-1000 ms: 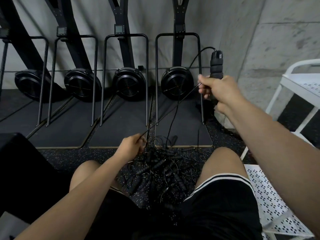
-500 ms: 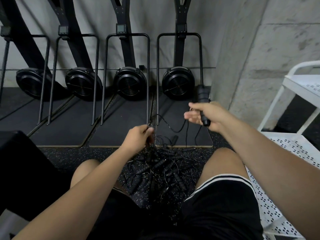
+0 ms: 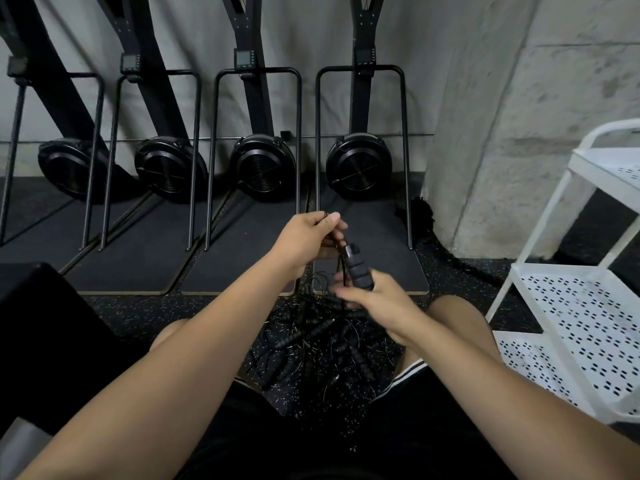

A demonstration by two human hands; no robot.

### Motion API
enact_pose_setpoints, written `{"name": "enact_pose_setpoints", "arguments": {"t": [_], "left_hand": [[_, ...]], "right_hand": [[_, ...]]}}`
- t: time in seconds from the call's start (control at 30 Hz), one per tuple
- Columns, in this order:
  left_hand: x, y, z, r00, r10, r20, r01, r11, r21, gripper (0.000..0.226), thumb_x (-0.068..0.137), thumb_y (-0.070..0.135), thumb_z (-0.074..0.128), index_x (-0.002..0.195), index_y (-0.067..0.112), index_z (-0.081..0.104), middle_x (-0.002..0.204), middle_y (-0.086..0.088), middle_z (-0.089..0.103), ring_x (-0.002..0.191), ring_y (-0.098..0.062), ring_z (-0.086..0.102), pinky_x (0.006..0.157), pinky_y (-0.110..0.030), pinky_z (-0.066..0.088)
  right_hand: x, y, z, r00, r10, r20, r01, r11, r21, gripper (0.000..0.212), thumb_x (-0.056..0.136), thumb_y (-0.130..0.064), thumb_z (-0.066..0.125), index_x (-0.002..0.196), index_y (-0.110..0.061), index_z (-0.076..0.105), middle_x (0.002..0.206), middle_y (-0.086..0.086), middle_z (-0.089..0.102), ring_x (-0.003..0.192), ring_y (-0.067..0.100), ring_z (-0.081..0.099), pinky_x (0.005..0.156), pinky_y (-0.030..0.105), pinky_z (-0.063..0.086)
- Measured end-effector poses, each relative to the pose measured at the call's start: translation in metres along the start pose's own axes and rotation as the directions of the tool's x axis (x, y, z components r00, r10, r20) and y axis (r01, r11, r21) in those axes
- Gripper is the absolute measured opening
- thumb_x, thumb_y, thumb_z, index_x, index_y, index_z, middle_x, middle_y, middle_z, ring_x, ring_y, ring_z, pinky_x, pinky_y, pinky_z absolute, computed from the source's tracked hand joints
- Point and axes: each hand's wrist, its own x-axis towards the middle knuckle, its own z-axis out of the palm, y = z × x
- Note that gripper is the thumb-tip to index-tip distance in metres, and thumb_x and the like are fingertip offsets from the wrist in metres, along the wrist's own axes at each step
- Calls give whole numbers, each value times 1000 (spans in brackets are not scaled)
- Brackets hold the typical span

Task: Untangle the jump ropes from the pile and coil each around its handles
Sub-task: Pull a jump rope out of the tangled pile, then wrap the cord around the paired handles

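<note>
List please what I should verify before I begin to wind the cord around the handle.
1. Right hand grips the jump rope handle: ok.
2. Left hand pinches the cord: ok.
3. Cord free of the pile: cannot tell; it drops toward the pile.
4. Second handle of this rope found: cannot tell.
5. Hands close together for winding: ok.

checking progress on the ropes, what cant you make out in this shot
Head view only:
rope count in the tangled black jump rope pile: cords overlap, thin and dark
lower end of the black ribbed foam handle: covered by the right grip
where the thin black cord in the left grip leads: blurred, behind fingers
</note>
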Motion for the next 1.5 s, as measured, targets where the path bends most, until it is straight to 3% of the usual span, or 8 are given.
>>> {"name": "enact_pose_setpoints", "arguments": {"t": [0.37,0.53,0.67,0.83,1.0,1.13,1.27,1.5], "left_hand": [[0,-11,-23,991,3,-131,6,998,69,54,103,60,58,112,10,75,90,-3,75,85,-16,74,76,-34,60],[-25,-60,-15,986,-144,85,140,989,54,37,111,22,38,124,10,71,111,-10,79,108,-29,72,89,-39,53],[-44,-110,-12,955,-165,247,103,964,247,37,103,8,51,126,27,72,127,7,75,127,-17,66,109,-37,49],[-47,-143,1,938,-185,293,77,936,344,30,99,11,69,123,29,71,121,8,76,115,-10,69,99,-20,50],[-55,-170,-2,940,-234,247,105,890,443,17,101,25,65,108,38,74,113,-9,76,86,-17,58,82,-39,50],[-67,-181,-7,954,-229,193,101,852,513,17,106,29,60,105,34,76,107,-14,76,71,-11,57,67,-29,44],[-74,-176,-9,958,-241,159,118,829,546,27,113,29,51,113,25,77,109,15,77,91,18,64,89,-17,45],[-71,-149,-11,962,-220,160,122,876,466,31,115,37,43,115,24,72,101,9,81,99,-20,74,96,-40,54]], "right_hand": [[3,-29,-3,986,-136,-102,132,990,-39,16,91,-9,83,102,-7,72,88,8,83,88,26,82,89,50,65],[14,-68,-13,981,-150,-122,164,979,119,22,94,3,77,112,7,64,94,16,82,90,29,82,77,39,64],[17,-99,-17,982,-160,-101,178,962,207,31,96,6,72,122,18,59,98,22,81,89,29,82,74,33,64],[19,-139,-24,978,-193,-76,207,934,291,34,97,2,74,124,15,60,103,21,81,96,32,81,74,30,65],[28,-177,-37,966,-226,-125,258,879,402,21,96,2,74,113,-2,63,104,22,81,98,34,81,74,32,64],[36,-190,-47,962,-218,-163,269,849,454,17,96,4,73,111,-1,64,103,23,80,98,33,81,76,33,65],[42,-189,-50,964,-197,-178,260,838,480,12,97,6,70,102,-3,65,102,23,80,96,32,81,75,32,65],[55,-146,-49,982,-74,-172,127,938,323,19,96,0,75,111,-5,64,111,28,73,101,36,78,84,47,68]]}}
